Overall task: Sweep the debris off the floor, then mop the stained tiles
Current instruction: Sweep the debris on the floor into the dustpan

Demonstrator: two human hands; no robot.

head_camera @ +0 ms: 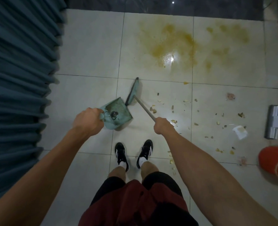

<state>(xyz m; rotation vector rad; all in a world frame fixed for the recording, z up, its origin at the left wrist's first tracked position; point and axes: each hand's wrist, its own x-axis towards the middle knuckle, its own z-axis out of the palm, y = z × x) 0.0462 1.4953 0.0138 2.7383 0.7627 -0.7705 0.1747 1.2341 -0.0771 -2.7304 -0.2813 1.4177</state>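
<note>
My left hand [87, 122] grips the handle of a pale green dustpan [118, 111], which holds a small dark clump. My right hand [163, 127] grips the wooden stick of a broom [144, 108]; its green head [133, 92] rests on the tiles just past the dustpan's mouth. Several bits of debris [196, 111] lie scattered on the floor to the right of the broom. A wide yellow-brown stain [175, 41] with a wet shine covers the tiles farther ahead.
A blue curtain [19, 79] hangs along the left. At the right stand a grey mop head [273, 123], a crumpled white paper [240, 132] and an orange bucket [275, 162]. My feet in black shoes [133, 154] stand on the white tiles below the dustpan.
</note>
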